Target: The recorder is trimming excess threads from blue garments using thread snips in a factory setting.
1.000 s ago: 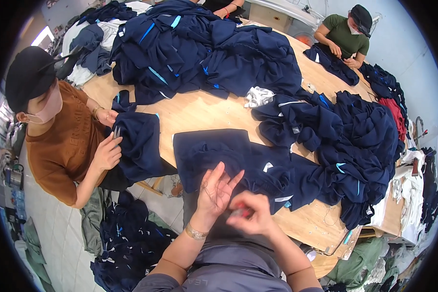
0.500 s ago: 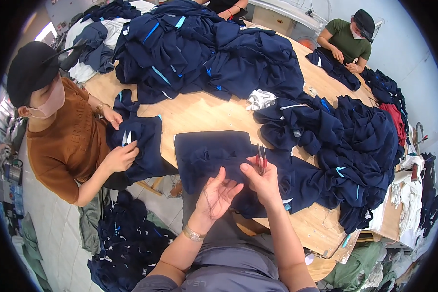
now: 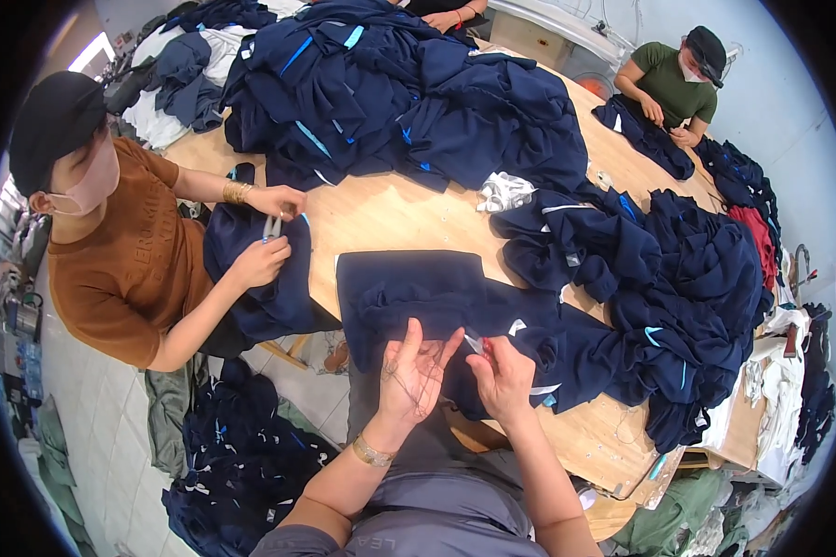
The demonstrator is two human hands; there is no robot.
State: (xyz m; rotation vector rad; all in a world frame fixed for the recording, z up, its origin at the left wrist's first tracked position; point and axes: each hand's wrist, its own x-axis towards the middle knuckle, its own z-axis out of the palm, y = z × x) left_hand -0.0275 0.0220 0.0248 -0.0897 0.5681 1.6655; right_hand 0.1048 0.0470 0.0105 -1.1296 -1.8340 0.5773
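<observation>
In front of me a navy blue garment [image 3: 409,278] lies on the near edge of the wooden table. Over it, my left hand [image 3: 411,379] is turned palm up with the fingers apart, and loose dark thread [image 3: 416,395] straggles across the palm. My right hand [image 3: 505,381] is closed around thread snips [image 3: 475,344], whose blades point left close to the left fingertips. The grip hides most of the snips' handles.
A big heap of navy garments [image 3: 390,102] covers the far side, and another pile [image 3: 659,269] lies right. A white cloth scrap [image 3: 504,192] sits between them. Left, a person in brown [image 3: 125,251] trims a garment. A person in green [image 3: 671,88] works at far right.
The snips in my right hand have swung from pointing up to pointing left toward my left hand. The left index finger has straightened. The person at left has brought both hands together.
</observation>
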